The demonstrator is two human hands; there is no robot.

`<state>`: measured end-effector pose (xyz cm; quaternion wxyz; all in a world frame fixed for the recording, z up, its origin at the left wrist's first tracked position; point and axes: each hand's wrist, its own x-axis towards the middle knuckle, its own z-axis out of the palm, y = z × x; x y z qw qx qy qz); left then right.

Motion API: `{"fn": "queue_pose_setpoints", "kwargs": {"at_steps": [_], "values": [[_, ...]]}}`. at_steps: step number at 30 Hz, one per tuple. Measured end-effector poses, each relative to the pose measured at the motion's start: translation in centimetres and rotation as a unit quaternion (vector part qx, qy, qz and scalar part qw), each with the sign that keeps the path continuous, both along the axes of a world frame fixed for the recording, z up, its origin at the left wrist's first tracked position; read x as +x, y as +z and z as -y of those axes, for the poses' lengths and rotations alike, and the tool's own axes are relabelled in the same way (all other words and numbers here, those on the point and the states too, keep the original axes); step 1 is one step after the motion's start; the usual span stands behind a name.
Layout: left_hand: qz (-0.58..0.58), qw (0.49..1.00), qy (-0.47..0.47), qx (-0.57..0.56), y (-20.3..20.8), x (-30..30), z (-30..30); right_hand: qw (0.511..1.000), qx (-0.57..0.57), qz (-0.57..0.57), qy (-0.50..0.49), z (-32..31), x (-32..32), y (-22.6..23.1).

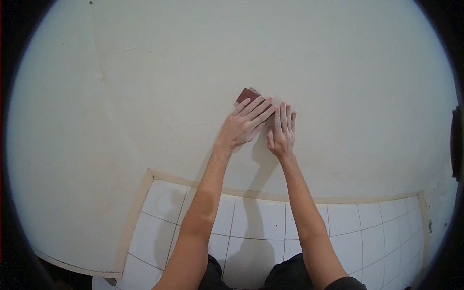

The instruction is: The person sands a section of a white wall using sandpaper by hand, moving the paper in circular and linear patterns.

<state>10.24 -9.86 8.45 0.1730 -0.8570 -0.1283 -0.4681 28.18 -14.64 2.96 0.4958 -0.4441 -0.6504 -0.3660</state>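
Observation:
A reddish-brown piece of sandpaper (pixel 247 95) lies against the pale wall, its upper left corner sticking out past my fingers. A small greyish edge shows behind its top. My left hand (pixel 244 123) rests over it, fingers stretched and a little apart, pressing it to the wall. Beside it my right hand (pixel 284 131) lies flat with straight fingers, its thumb near the lower edge. The fingertips of both hands look dusty and nearly meet. How far the sandpaper reaches under the right fingers is hidden.
The cream wall (pixel 145 77) has a faint vertical ridge and small scratches on the left. Below runs a beige skirting strip (pixel 309 198) with a corner at the left. White floor tiles (pixel 258 217) lie under my arms. A dark object (pixel 456 144) stands at the right edge.

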Motion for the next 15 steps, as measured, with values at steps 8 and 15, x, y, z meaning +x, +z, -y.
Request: {"fn": "queue_pose_setpoints", "kwargs": {"at_steps": [8,15], "values": [[0.289,0.947,0.119,0.072,0.4,-5.5,-4.2,0.988,-0.063,0.092,-0.104,1.3,1.7,-2.6],[0.309,0.927,0.172,0.122,-1.4,-6.9,-5.0,0.983,-0.052,0.114,-0.134,1.5,1.6,-2.8]]}}
